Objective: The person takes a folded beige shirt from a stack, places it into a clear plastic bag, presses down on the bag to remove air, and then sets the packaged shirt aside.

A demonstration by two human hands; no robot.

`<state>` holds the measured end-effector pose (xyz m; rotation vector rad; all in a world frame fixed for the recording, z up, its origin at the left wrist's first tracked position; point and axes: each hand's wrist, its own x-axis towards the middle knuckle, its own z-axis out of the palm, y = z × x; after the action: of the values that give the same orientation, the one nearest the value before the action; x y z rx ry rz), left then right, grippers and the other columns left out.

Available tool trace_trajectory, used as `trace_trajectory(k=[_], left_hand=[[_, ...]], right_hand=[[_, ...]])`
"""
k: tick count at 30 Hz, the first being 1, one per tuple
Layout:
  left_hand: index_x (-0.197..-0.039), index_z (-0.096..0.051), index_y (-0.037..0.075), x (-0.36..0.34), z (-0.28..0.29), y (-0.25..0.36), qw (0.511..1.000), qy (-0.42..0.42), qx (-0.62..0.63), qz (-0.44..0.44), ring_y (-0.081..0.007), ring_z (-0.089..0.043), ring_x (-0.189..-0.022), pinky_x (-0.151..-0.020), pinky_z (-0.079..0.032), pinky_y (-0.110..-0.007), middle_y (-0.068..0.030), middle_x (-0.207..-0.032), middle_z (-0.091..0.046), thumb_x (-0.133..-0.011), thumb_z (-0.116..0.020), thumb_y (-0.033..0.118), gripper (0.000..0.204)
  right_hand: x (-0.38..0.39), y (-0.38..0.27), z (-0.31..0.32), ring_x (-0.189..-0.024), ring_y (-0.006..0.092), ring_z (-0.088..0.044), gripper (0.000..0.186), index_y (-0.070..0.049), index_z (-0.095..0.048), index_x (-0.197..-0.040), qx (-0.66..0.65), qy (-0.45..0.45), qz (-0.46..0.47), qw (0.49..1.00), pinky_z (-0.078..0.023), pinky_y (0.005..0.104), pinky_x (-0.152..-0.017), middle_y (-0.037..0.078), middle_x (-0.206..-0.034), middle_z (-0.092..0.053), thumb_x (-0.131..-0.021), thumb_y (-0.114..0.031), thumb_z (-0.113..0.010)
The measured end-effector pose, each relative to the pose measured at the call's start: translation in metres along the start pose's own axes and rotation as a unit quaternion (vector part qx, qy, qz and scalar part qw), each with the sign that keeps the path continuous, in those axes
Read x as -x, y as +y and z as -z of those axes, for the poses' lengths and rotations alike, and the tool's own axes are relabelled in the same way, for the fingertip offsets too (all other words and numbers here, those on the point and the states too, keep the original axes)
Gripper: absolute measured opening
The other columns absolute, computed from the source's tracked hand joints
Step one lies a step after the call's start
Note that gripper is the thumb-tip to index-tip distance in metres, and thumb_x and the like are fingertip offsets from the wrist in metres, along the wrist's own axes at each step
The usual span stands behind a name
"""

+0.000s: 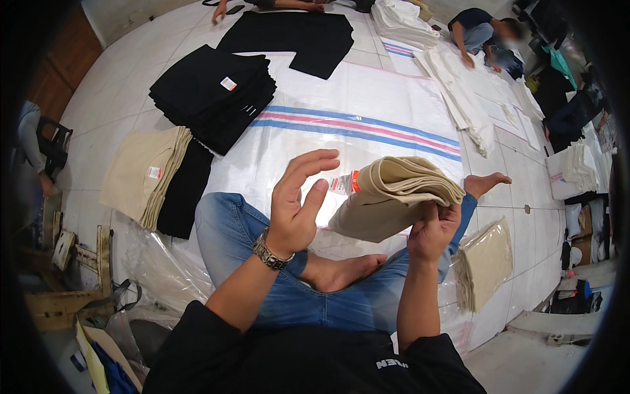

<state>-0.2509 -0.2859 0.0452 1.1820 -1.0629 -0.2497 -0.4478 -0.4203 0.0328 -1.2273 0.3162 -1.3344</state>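
Note:
Above my crossed legs, my right hand (433, 230) grips a folded beige garment (387, 210), its thumb and fingers closed on the lower right edge. The garment is tilted, with its thick layered folds facing up. A clear and orange label (346, 182) sticks out from its left side. My left hand (298, 203) is held up just left of that label, fingers apart and nothing in it. A gap shows between this hand and the cloth.
Left of me lie a beige garment stack (141, 177) and a black garment stack (213, 92). A black garment (295, 39) lies spread beyond. Plastic-wrapped beige garments (484, 266) lie at my right, loose clear plastic (161, 262) at my left. Another person (485, 39) sits far right by white garments.

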Motion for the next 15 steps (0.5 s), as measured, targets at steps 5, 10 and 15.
trace_trajectory(k=[5, 10, 15], left_hand=[[-0.118, -0.059, -0.001, 0.003, -0.002, -0.004, 0.897, -0.063, 0.288, 0.33, -0.0127, -0.061, -0.098, -0.085, -0.049, -0.03, -0.0079, -0.108, -0.066, -0.1, -0.056, 0.013, 0.024], [-0.11, -0.06, 0.002, 0.012, 0.002, -0.012, 0.809, -0.062, 0.473, 0.342, -0.0128, -0.063, -0.091, -0.077, -0.052, -0.029, -0.0056, -0.104, -0.067, -0.097, -0.06, 0.008, 0.014], [-0.115, -0.063, 0.0, 0.016, -0.006, -0.005, 0.86, -0.011, 0.455, 0.229, -0.014, -0.064, -0.09, -0.077, -0.053, -0.029, -0.0077, -0.105, -0.067, -0.096, -0.061, 0.007, 0.02]], right_hand=[[0.004, 0.002, -0.005, -0.106, 0.0187, -0.063, 0.03, 0.005, -0.053, -0.122, 0.018, 0.002, -0.009, 1.0, -0.049, 0.0304, -0.092, 0.014, -0.118, -0.064, -0.093, 0.003, -0.06], [0.004, 0.002, 0.005, -0.106, 0.0181, -0.063, 0.029, 0.005, -0.054, -0.121, 0.051, 0.031, -0.022, 0.998, -0.049, 0.0303, -0.092, 0.013, -0.117, -0.064, -0.093, 0.003, -0.06], [0.007, 0.007, 0.01, -0.102, 0.0187, -0.064, 0.029, 0.004, -0.053, -0.121, 0.007, 0.038, -0.046, 0.998, -0.051, 0.0295, -0.087, 0.013, -0.115, -0.065, -0.093, 0.003, -0.06]])
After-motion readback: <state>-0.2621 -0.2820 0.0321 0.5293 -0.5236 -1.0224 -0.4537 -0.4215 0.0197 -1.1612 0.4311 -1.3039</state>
